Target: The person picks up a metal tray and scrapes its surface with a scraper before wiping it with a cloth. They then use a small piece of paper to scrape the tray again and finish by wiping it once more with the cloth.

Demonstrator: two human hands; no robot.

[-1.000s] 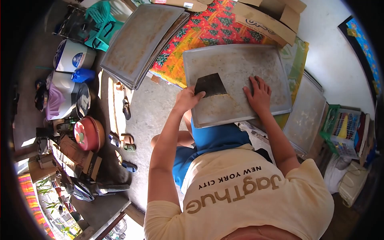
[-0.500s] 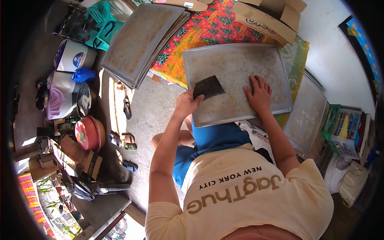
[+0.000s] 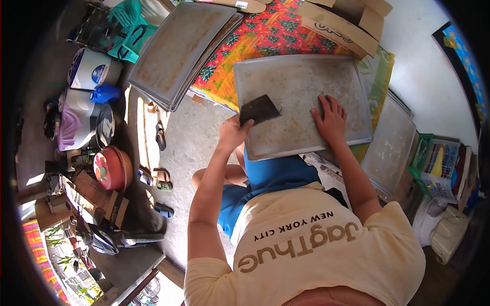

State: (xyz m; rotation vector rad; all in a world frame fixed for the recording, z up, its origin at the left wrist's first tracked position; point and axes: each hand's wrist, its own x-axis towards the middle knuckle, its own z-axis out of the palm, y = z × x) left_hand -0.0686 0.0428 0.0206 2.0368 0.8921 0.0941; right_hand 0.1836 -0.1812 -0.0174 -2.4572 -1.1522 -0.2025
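A worn metal baking tray rests at a slant across my lap and the table edge, its surface stained with brownish residue. My left hand grips a dark, flat scraper between thumb and fingers at the tray's left side. The scraper's blade overlaps the tray's surface. Spread flat on the right part of the same tray, my right hand has its fingers apart and holds nothing.
Stacked trays lie at the upper left, and more trays stand to the right. A cardboard box sits on the patterned tablecloth. Beyond the right-hand trays is a green basket. Slippers and a red basin are at the left.
My left hand and the scraper have shifted slightly left toward the tray's edge. My right hand and the tray stay in place.
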